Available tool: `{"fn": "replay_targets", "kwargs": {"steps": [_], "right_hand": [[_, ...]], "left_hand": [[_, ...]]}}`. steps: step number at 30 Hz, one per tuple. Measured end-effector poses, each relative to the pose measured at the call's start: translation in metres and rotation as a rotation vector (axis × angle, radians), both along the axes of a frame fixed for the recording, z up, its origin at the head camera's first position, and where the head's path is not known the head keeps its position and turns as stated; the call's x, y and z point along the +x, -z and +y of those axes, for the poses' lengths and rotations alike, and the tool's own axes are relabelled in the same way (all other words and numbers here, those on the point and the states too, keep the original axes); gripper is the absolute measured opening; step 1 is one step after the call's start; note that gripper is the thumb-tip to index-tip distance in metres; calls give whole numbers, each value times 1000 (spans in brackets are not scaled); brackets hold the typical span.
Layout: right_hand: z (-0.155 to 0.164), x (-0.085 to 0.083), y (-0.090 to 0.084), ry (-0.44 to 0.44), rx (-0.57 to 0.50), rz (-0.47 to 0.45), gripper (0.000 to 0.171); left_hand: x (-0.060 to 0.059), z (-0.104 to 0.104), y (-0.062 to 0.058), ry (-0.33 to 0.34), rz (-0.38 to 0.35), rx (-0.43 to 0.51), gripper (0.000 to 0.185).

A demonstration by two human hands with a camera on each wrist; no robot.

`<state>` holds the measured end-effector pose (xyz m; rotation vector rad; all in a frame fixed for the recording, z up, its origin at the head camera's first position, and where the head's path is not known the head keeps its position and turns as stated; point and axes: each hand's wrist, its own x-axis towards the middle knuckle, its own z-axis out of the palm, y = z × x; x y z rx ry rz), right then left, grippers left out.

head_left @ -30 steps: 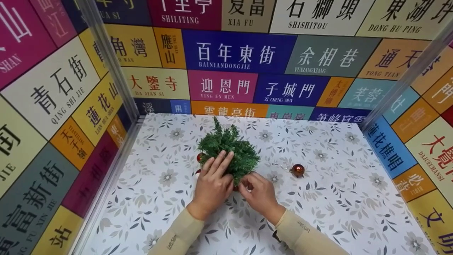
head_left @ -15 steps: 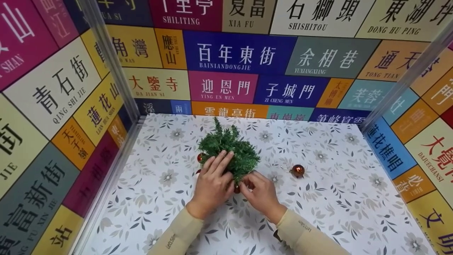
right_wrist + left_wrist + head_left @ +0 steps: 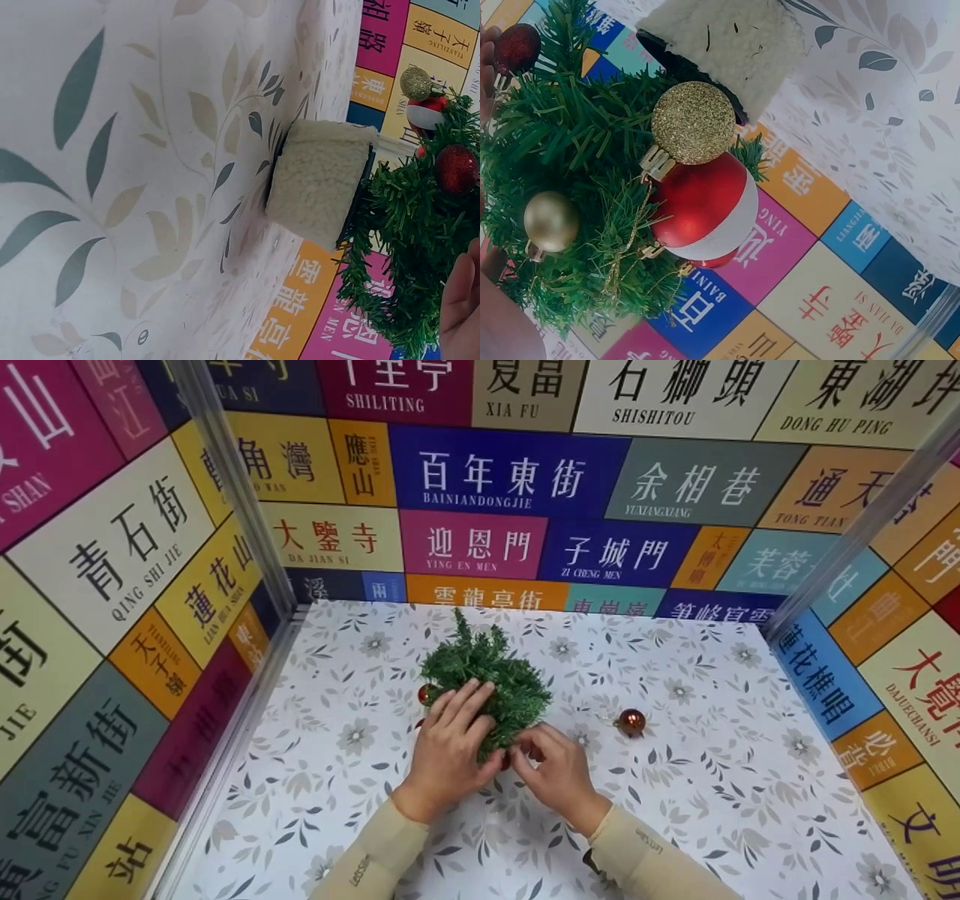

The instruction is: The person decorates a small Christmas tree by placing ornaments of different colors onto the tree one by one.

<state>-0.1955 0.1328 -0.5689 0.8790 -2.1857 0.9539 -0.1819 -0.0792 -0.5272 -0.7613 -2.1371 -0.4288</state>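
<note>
A small artificial Christmas tree (image 3: 517,690) stands on the table with a white fleecy base (image 3: 322,180). My left hand (image 3: 450,742) rests its extended fingers on the branches, its thumb beside a dark red glitter bauble (image 3: 516,49) low on the near side. The curled fingers of my right hand (image 3: 559,769) hold that bauble near its cap, the fingertips partly hidden. On the tree in the left wrist view hang a gold glitter bauble (image 3: 694,122), a red-and-white bauble (image 3: 735,202) and a smaller plain gold bauble (image 3: 551,221).
A shiny copper-red bauble (image 3: 631,722) with a thin loop lies on the leaf-patterned table (image 3: 712,780) to the right. Something dark (image 3: 592,859) shows beside the right sleeve. Panels with colourful lettering (image 3: 510,469) enclose the back and sides.
The left thumb has straightened and shifted toward the red bauble. The right hand has stayed nearly in place, edging slightly right. The tree and the loose bauble have not moved.
</note>
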Motion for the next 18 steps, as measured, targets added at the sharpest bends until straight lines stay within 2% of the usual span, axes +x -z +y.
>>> {"fn": "replay_targets", "kwargs": {"steps": [4,8,11,18], "right_hand": [[4,0,-1,-13,-1,21,15],[12,0,1,-10,11,36,17],[19,-1,3,-13,43,40,17],[36,-4,10,-13,107,18,17]], "left_hand": [[-1,-1,-1,-7,6,22,57],[-1,-1,-1,-29,-24,11,82],[-1,-2,-2,-44,-55,-5,85],[0,-3,-5,-85,-92,-30,76]]}}
